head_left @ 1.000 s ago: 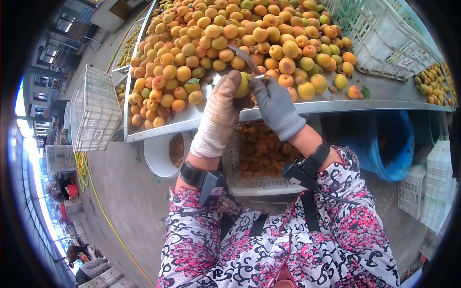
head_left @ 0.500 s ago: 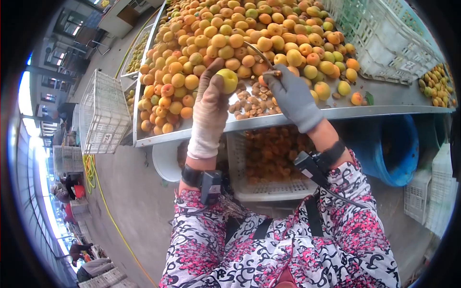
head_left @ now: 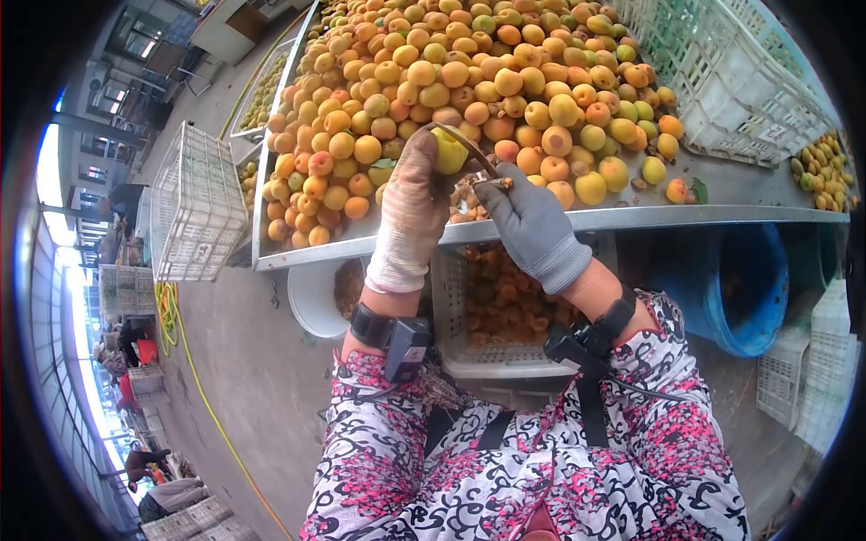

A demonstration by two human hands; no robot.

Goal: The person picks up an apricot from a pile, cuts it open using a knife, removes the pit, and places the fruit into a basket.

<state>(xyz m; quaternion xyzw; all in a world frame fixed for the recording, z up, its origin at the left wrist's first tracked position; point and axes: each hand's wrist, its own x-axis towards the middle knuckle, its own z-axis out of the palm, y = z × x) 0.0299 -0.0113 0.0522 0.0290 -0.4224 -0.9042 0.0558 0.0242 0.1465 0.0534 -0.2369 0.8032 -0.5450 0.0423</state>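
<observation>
My left hand, in a stained white glove, is closed round a yellow-green apricot. In my right hand, gloved in grey, is the handle of a curved knife, whose blade lies against the fruit. Both hands are over the near edge of a metal table heaped with orange and yellow apricots. Pits and scraps lie partly hidden behind my hands.
Under the table are a crate of apricot pieces, a white bucket and a blue barrel. White crates stand left and at the table's right. A yellow hose crosses the floor.
The knife blade has come from above the pile onto the apricot. My right hand has moved left and down, and my left hand slightly right, so they are closer together.
</observation>
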